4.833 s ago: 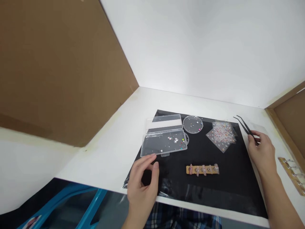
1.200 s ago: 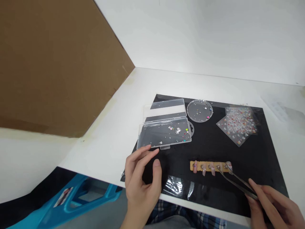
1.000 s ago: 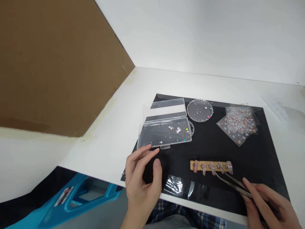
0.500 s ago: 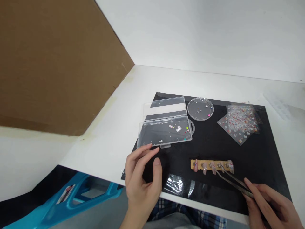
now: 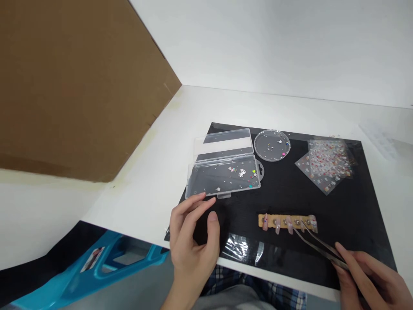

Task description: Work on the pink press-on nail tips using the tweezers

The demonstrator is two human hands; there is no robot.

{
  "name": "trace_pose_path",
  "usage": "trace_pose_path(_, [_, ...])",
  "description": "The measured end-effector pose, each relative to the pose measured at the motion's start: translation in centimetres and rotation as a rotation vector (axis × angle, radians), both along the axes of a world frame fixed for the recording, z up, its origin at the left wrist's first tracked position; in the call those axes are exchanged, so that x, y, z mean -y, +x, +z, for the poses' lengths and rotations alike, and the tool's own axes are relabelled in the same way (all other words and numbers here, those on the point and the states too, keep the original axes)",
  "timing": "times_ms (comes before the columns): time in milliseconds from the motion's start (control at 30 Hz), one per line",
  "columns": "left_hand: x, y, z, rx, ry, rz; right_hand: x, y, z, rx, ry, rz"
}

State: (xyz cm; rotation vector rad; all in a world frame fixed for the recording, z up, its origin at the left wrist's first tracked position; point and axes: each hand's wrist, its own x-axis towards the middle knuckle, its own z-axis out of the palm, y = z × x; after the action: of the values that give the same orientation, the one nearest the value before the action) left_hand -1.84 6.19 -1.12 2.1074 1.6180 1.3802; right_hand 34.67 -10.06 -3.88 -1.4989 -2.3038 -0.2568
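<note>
Metal tweezers (image 5: 322,251) are pinched in my right hand (image 5: 371,273) at the lower right. Their two tips lie apart over the right part of a tan strip (image 5: 280,217), which bears several pinkish decorated nail tips (image 5: 290,225). My left hand (image 5: 194,237) rests at the mat's front left with its fingers apart and nothing held. Its fingertips are close to the front edge of an open clear case (image 5: 222,176) with small charms inside. A round clear dish (image 5: 272,145) behind the strip holds more charms.
Overlapping transparent sticker sheets (image 5: 329,163) lie at the right of the black mat (image 5: 348,224). A clear plastic tray (image 5: 377,140) is at the back right. Cardboard (image 5: 80,86) stands at the left, with a blue plastic object (image 5: 77,275) below the table edge.
My right hand and the tweezers have moved slightly right, and the tips shift slightly right over the strip. My left hand is nearly unmoved. The view has shifted a little.
</note>
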Motion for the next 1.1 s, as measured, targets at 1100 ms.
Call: trace_pose_path(1100, [1.5, 0.3, 1.4, -0.207, 0.130, -0.267, 1.2, -4.1, -0.6, -0.079, 0.012, -0.210])
